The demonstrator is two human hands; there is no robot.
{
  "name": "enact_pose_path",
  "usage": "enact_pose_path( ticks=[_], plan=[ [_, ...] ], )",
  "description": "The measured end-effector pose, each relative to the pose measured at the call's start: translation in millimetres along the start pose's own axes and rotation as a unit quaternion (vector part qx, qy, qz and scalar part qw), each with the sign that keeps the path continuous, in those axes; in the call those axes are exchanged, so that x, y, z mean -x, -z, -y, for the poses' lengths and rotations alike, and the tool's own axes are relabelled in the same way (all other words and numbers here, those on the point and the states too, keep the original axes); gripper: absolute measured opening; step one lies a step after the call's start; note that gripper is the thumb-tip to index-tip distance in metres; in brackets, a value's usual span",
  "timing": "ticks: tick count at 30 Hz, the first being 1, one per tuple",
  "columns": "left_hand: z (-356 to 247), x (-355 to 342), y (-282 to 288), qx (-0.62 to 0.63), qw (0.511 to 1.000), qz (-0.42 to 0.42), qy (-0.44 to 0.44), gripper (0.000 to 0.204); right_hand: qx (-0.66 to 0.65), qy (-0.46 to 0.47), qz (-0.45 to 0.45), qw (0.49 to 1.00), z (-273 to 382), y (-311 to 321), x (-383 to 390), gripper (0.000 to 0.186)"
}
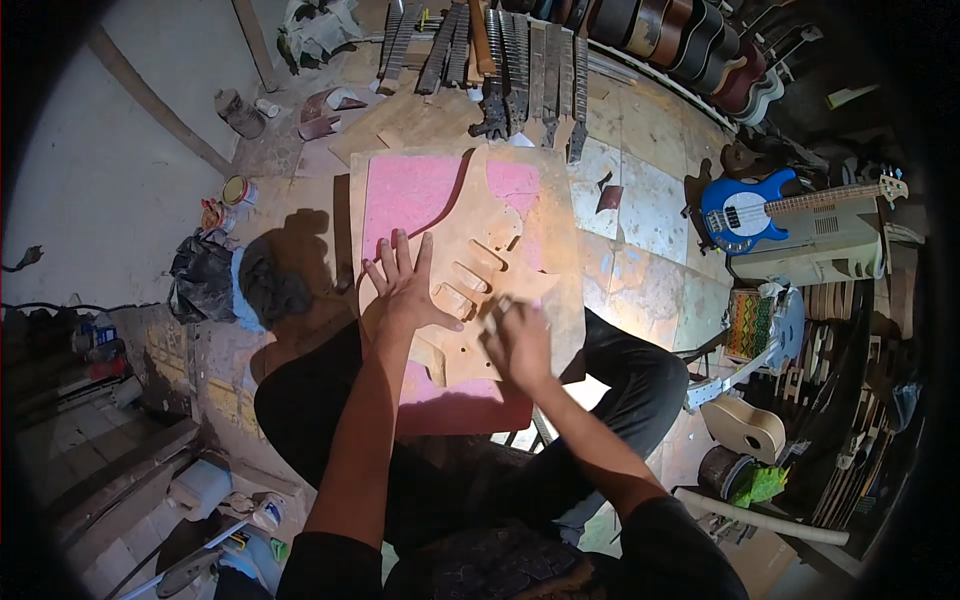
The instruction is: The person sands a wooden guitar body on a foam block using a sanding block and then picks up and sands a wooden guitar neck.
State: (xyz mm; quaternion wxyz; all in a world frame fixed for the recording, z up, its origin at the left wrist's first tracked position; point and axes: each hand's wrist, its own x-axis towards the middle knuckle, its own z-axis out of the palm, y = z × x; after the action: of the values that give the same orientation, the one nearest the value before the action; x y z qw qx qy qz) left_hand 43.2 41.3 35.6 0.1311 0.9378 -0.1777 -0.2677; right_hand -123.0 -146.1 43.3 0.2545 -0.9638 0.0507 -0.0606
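A bare wooden electric guitar body (462, 228) with routed pickup slots lies flat on a worn board (410, 190) with pink patches, between my knees. My left hand (402, 290) is open, palm down on the left part of the body, with its fingers spread. At the body's right side, below the slots, my right hand (518, 342) is blurred by motion. Its fingers look curled in against the wood, and whatever they hold is hidden. Small drilled holes show in the wood near my right hand.
Several guitar necks (510, 75) lie beyond the board. A blue bass guitar (745, 210) is at the right, with an unfinished acoustic guitar body (745, 428) nearer me. Guitar bodies (665, 40) line the far right. At the left are a black bag (205, 270) and a tin (238, 190).
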Motion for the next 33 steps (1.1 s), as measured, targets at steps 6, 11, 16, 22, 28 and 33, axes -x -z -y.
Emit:
enact_pose_path(
  ticks=[6, 11, 16, 22, 28, 33],
  plan=[
    [-5.7, -1.4, 0.9, -0.010, 1.000, 0.001, -0.007, 0.177, 0.021, -0.009, -0.017, 1.000, -42.6, 26.6, -71.3, 0.049],
    [-5.5, 2.2, 7.0, -0.016, 1.000, 0.020, -0.012, 0.176, 0.023, -0.062, -0.008, 0.998, -33.4, 12.3, -51.9, 0.059],
    [1.5, 4.4, 5.6, -0.008, 1.000, 0.014, -0.001, 0.176, -0.028, 0.038, 0.062, 0.997, -15.6, 15.8, -8.1, 0.063],
    [-12.8, -3.8, 3.5, -0.015, 1.000, 0.013, -0.021, 0.177, 0.052, -0.093, -0.033, 0.994, -54.0, 17.1, -108.5, 0.050],
    [1.6, 3.1, 2.8, -0.012, 1.000, 0.000, -0.009, 0.177, -0.029, 0.042, 0.055, 0.997, 1.9, 12.6, 5.9, 0.058],
    [-3.3, 2.2, 4.6, -0.015, 1.000, 0.002, -0.014, 0.177, 0.029, -0.029, 0.010, 0.999, -29.6, 18.4, -81.4, 0.052]
  ],
)
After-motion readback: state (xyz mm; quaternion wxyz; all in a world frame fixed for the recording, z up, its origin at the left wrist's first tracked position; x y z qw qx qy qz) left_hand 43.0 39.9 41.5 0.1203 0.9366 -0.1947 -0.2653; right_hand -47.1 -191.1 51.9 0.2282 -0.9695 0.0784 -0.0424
